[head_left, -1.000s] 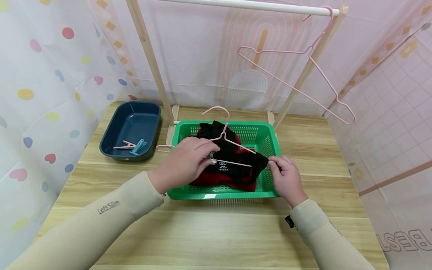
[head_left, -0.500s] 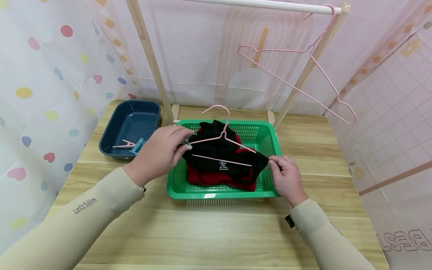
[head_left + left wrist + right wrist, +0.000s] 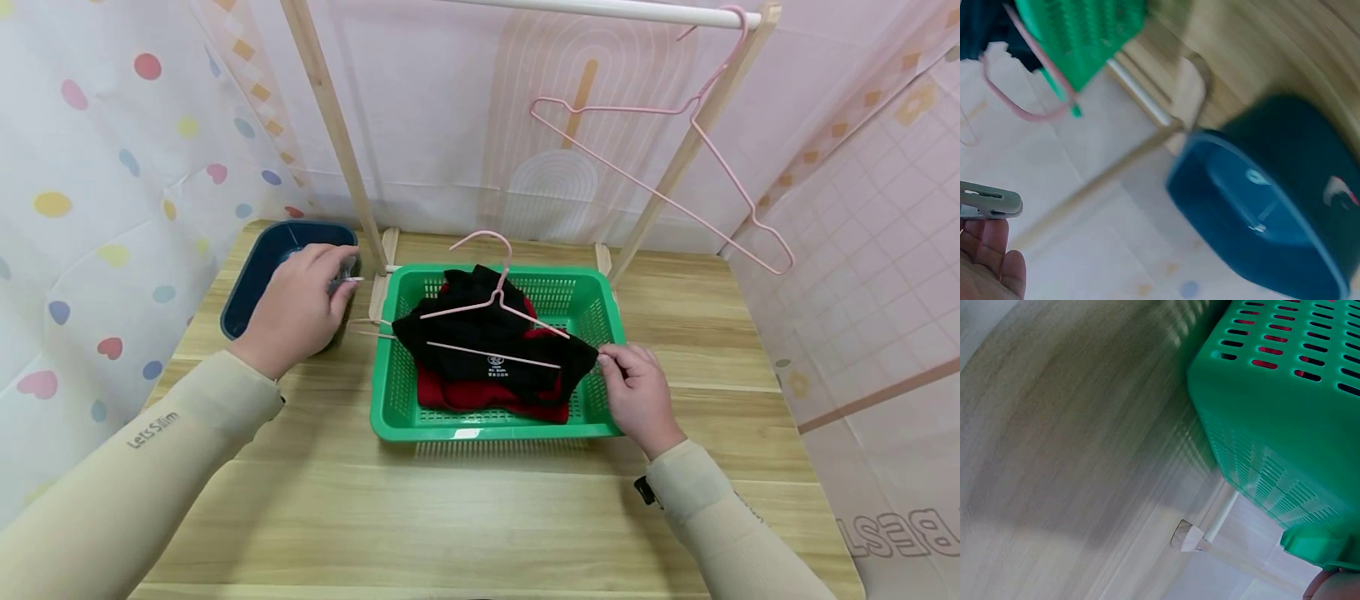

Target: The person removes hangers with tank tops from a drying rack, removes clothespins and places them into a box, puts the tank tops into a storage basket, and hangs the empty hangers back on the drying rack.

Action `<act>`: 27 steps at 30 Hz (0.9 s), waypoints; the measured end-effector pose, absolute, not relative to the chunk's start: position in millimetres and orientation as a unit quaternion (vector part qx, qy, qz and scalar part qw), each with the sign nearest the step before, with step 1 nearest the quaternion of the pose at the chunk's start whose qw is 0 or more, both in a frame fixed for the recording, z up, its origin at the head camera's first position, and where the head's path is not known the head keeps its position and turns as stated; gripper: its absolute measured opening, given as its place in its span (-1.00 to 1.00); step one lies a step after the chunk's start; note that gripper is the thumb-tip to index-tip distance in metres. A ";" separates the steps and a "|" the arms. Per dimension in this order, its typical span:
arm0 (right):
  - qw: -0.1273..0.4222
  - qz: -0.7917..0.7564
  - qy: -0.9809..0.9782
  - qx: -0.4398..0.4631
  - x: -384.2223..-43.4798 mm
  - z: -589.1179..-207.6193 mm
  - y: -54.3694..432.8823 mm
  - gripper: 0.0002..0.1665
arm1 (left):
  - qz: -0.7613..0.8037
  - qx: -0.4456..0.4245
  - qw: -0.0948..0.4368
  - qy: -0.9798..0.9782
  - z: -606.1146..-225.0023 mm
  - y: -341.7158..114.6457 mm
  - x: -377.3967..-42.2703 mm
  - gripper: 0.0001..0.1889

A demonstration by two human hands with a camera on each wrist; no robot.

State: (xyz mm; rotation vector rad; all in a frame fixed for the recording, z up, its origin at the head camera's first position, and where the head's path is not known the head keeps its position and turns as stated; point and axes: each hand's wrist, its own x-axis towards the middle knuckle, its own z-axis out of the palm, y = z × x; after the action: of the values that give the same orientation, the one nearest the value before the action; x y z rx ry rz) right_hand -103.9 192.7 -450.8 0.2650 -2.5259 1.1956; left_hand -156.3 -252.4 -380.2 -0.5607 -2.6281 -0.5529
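My left hand [image 3: 296,304] is over the dark blue bin [image 3: 251,275], holding a pale grey clothespin [image 3: 990,201] between thumb and fingers. My right hand [image 3: 637,396] pinches the right corner of a black garment [image 3: 457,362] with white print on it. A pink hanger [image 3: 500,292] lies through that garment; its hook points up and its left end pokes out past the basket. Fabric hides the hanger's right end. Under it are more black and red clothes [image 3: 487,400] in the green basket [image 3: 495,433].
Behind the basket stands a wooden rack with a white rail [image 3: 622,8]. A second pink hanger [image 3: 660,111] hangs at the rail's right end. The rack's left post [image 3: 330,108] rises between bin and basket. Patterned curtains surround the wooden table [image 3: 450,517].
My left hand has moved left from above the garment to over the blue bin, carrying the clothespin. My right hand keeps its pinch on the garment's corner.
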 end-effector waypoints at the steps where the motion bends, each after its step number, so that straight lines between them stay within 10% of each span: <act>1: 0.166 0.421 -0.887 0.093 -103.8 -450.7 192.6 -0.86 | -0.198 -0.193 0.195 -0.941 -381.8 -256.7 -158.2 -0.58; 27: 0.176 0.423 -0.883 0.104 -102.8 -450.2 191.9 -0.88 | -0.109 -0.029 -0.038 -0.993 -426.1 -337.8 -190.2 -0.52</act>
State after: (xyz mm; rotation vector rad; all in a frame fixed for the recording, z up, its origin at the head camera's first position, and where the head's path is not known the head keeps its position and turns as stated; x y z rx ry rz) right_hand -102.8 191.9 -450.2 0.2944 -2.4988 1.1989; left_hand -190.2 -337.8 -426.1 -0.0929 -3.1964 -0.3522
